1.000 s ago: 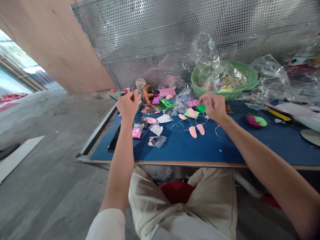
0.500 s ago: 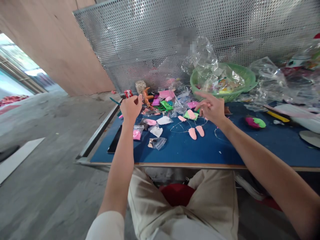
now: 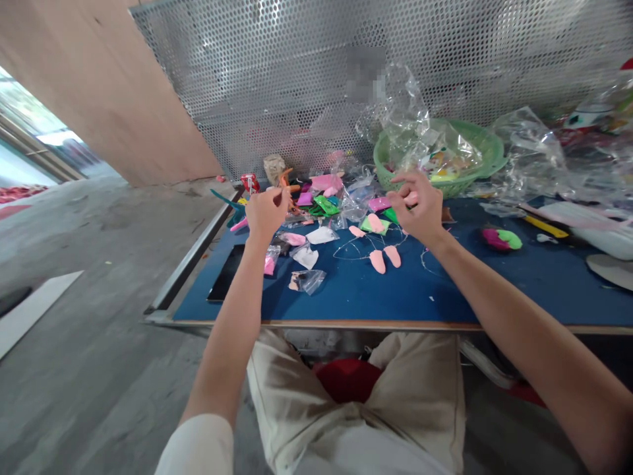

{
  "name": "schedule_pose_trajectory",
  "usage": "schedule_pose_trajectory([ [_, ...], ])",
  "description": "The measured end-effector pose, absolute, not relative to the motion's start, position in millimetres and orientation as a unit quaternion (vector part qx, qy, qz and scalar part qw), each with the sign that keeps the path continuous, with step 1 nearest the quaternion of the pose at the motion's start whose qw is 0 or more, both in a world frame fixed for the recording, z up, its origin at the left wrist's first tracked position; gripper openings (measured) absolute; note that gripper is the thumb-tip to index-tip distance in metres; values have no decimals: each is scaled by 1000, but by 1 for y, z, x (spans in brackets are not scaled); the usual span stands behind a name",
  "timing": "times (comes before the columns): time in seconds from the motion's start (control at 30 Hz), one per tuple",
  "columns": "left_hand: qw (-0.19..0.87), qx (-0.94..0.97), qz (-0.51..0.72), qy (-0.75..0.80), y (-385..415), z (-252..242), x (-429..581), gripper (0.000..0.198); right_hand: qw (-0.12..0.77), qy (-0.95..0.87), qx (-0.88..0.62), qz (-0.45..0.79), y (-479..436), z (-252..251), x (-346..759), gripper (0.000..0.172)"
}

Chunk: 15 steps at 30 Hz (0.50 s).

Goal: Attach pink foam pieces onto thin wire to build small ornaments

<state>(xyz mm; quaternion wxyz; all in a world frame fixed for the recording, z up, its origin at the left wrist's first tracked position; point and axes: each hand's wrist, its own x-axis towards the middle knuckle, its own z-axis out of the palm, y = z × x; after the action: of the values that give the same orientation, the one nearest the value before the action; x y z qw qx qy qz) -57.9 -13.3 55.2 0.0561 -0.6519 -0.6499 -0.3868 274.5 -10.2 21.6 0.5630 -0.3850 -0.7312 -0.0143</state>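
My left hand [image 3: 268, 212] is raised over the left part of the blue table, thumb and index finger pinched together. Whatever is between those fingertips is too small to make out. Behind them stands an orange figure-like object [image 3: 285, 178]. Above the table's middle, my right hand [image 3: 419, 206] has its fingers bent, the thumb and index finger apart. A small pink patch shows among its fingers; I cannot tell whether it is a held piece or a fingertip. Below and left of this hand lie flat pink oval pieces [image 3: 377, 261] with thin wires [image 3: 349, 249] around them.
A green basket [image 3: 494, 158] with clear plastic bags stands at the back. Small colourful packets [image 3: 326, 206] lie between the hands. A dark flat phone-like slab [image 3: 225, 274] is at left. At right are a magenta-and-green lump [image 3: 502, 239] and a yellow-and-black cutter [image 3: 546, 227].
My right hand's index finger has gone from stretched out to bent, with the thumb now apart from it. My left hand stays pinched and has shifted slightly against the table. The view has moved a little.
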Motion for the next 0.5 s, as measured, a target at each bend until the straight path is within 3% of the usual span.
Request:
schedule_pose_trajectory([
  [0.23,-9,-771,-247,-587,67,57,-18,26,523,-756,-393,25,-9,17,265,28],
  [0.33,-4,-784,-134,-606,104,54,6,34,500,-761,-412,33,-12,18,263,21],
  [0.5,14,-766,-52,-640,133,48,34,43,488,-756,-435,39,-13,20,265,21],
])
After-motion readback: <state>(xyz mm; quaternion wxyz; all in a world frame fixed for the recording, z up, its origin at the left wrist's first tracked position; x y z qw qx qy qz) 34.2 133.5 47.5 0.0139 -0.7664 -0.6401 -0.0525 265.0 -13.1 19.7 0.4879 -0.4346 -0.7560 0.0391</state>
